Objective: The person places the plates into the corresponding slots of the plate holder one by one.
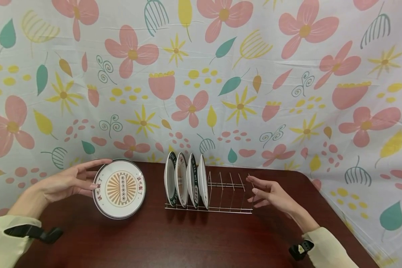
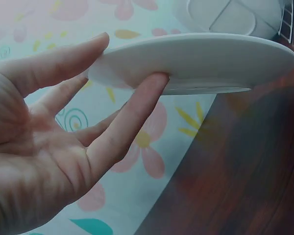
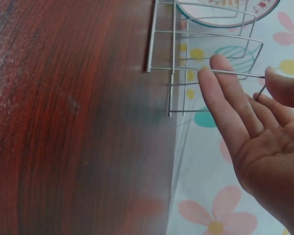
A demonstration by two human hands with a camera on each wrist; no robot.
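Observation:
My left hand [image 1: 68, 183] pinches a white plate [image 1: 120, 206] by its left rim, thumb on the patterned face and fingers behind. The plate is tilted up, showing an orange sunburst and dark lettering. Seen from the left wrist, this plate [image 2: 206, 56] is nearly edge-on. To its right stands a wire dish rack [image 1: 229, 211] with several plates [image 1: 170, 178] upright in its left half. My right hand [image 1: 274, 195] holds the rack's right end; in the right wrist view, thumb and fingers are at the end wire [image 3: 230, 73].
The dark red-brown wooden table [image 1: 187, 242] carries the rack. Behind it hangs a white cloth [image 1: 201, 48] printed with flowers and leaves. The table's right edge [image 1: 335, 208] slants down beside my right arm. Thin wire dividers [image 1: 232, 180] rise in the rack's right half.

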